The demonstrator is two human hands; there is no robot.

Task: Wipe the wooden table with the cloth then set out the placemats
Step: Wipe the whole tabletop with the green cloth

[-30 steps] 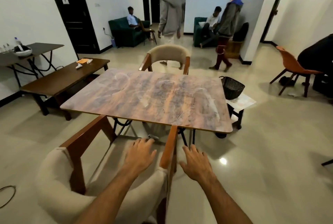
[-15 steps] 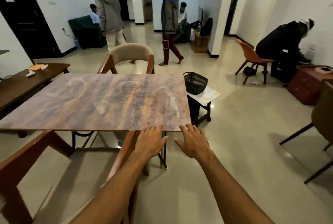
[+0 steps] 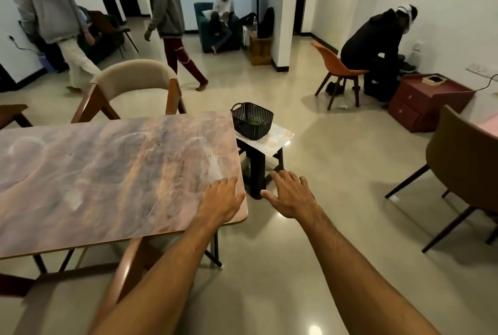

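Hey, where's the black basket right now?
In the head view, the black basket sits on a small stool by the far right corner of the wooden table.

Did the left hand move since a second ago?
Yes. The left hand was over the beige padded chair, short of the streaked wooden table; now it is over the table's near right corner.
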